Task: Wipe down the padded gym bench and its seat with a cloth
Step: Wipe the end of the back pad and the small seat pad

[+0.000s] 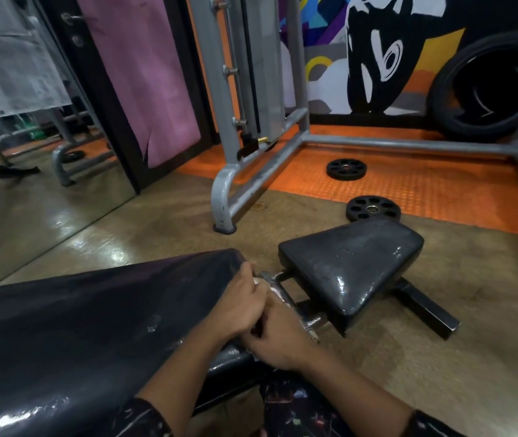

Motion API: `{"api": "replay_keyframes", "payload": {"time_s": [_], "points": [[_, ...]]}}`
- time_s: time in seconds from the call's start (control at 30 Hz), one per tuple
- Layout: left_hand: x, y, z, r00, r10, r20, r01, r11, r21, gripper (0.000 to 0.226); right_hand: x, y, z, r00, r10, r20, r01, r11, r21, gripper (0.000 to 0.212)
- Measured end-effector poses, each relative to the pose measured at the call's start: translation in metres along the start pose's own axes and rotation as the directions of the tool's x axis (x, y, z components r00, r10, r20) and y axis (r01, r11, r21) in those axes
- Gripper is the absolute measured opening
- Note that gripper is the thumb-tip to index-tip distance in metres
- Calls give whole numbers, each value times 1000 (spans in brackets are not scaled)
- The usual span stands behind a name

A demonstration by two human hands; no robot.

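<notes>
Largest first: long padded backrest (71, 326) filling the lower left, black vinyl, glossy in patches with pale smears near its lower edge. Could be damp streaks or wear; cannot tell which. Beyond the gap, smaller seat pad (350, 266), tilted, scuffed and shiny at the near corner, no cloth on it and no hand touching it. Judged from that: seat probably not yet wiped, backrest possibly partly done, work at this moment centred on the end of the backrest and the metal hinge bracket (286, 294) between the two pads.

Left hand (240, 305) curled over the end of the backrest, fingers closed. Right hand (278, 340) pressed close against it just below, fingers also bent shut. Between them, only a sliver of pale cloth (271, 290) showing; most of it hidden, so uncertain which hand really grips it, or both.

Beyond the bench: grey machine frame (251, 171), tyre (487, 86) leaning on the painted wall, two weight plates (372, 209) on the floor.

Writing: none readable. Wall mural (377, 52) all shapes and colour; no brand or label legible on pads, plates or frame.
</notes>
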State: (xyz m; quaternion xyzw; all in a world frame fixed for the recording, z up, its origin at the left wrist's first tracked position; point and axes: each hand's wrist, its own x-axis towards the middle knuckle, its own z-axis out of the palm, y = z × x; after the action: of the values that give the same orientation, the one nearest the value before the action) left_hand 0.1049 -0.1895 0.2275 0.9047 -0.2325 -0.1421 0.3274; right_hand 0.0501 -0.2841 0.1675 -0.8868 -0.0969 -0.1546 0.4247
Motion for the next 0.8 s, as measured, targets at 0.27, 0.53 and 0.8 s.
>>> {"api": "replay_keyframes", "payload": {"time_s": [0.27, 0.53, 0.8], "points": [[-5, -3, 33, 962, 263, 73, -272, 948, 167, 51, -51, 34, -34, 989, 137, 47, -143, 978, 149, 22], [23, 10, 57, 926, 378, 14, -352, 848, 396, 35, -43, 72, -141, 850, 326, -414, -220, 934, 283, 18], [28, 2, 65, 945, 270, 184, -325, 725, 607, 42, -49, 120, -74, 992, 96, 78, -24, 771, -636, 52]]}}
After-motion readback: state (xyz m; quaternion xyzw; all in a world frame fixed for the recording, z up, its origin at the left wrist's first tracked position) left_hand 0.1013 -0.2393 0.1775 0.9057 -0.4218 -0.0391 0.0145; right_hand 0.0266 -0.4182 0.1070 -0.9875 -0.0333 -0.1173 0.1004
